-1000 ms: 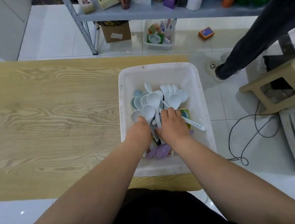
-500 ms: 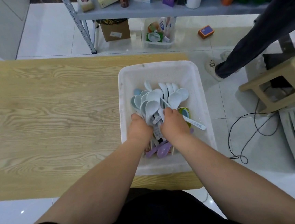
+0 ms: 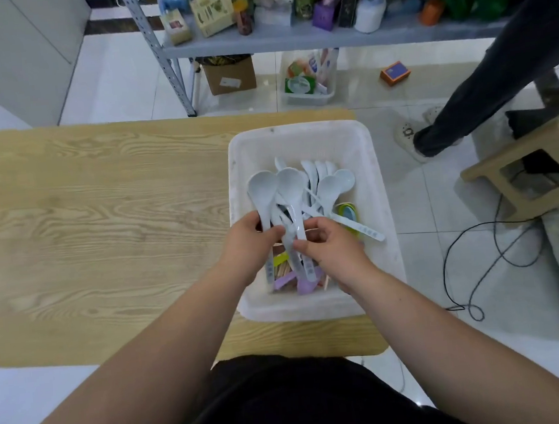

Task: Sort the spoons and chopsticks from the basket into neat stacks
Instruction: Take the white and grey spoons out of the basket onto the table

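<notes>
A white plastic basket (image 3: 301,134) stands at the right end of the wooden table (image 3: 96,214). My left hand (image 3: 245,245) grips the handles of a bunch of pale soup spoons (image 3: 276,186), lifted above the basket's contents with bowls pointing away from me. My right hand (image 3: 333,244) pinches the handles of that same bunch from the right. More pale spoons (image 3: 333,181) lie in the basket, one loose spoon (image 3: 362,228) slanting to the right. Beneath are purple and yellow spoons (image 3: 294,278) and wooden chopsticks (image 3: 281,272), partly hidden by my hands.
The table stretches bare to the left of the basket. Beyond it is a metal shelf (image 3: 289,35) crowded with goods, with a cardboard box (image 3: 229,76) and a bin below. A person's leg (image 3: 483,82) stands at the right, beside a wooden stool (image 3: 531,169) and a cable on the floor.
Both hands have risen out of the pile, lifting a gathered bunch of pale spoons by the handles. Fewer spoons lie in the basket's left side.
</notes>
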The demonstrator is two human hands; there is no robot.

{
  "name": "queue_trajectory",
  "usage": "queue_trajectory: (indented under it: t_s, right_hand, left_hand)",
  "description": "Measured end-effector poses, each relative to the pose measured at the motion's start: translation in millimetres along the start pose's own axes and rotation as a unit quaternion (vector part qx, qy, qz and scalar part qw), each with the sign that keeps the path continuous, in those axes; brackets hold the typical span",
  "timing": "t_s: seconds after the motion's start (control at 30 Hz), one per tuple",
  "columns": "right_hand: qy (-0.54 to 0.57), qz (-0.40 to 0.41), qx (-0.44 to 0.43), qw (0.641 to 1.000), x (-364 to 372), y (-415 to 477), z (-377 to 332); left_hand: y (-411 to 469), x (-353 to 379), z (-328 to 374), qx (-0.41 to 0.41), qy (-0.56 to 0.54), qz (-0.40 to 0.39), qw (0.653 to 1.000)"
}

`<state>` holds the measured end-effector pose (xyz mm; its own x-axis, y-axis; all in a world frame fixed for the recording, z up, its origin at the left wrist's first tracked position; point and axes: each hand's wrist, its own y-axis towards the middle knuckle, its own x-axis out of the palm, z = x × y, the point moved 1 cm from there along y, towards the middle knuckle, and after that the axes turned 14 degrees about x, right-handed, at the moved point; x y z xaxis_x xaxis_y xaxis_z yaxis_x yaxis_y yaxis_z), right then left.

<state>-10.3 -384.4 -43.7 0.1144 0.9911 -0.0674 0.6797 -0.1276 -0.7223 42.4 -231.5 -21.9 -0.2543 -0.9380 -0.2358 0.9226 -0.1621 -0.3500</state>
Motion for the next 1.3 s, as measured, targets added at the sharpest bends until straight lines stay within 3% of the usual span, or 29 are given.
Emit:
queue_trajectory:
  t_s: [0.23,0.4,0.57,0.93,1.1,1.3]
  right_hand:
    - [-0.004,-0.105,0.01,0.994,33,-27,15]
    - [-0.065,-0.12,0.002,0.991,69,-44,26]
    - [-0.056,-0.117,0.019,0.991,117,-65,39]
    - [-0.043,-0.133,0.037,0.989,306,-111,54]
    - [-0.07,-0.222,0.042,0.972,399,-135,66]
    - [-0.104,-0.242,0.045,0.964,459,-137,70]
  left_hand:
    - [-56,-26,-13,-0.007,-0.086,0.005,0.996]
    - [-95,-53,-33,-0.032,-0.11,0.041,0.993]
    - [-127,-96,-54,-0.059,-0.186,0.066,0.979]
    - [-218,-268,-137,-0.071,-0.292,0.27,0.915]
    - [-255,-338,-164,-0.041,-0.248,0.278,0.927]
    - [-260,-388,-185,-0.042,-0.264,0.284,0.921]
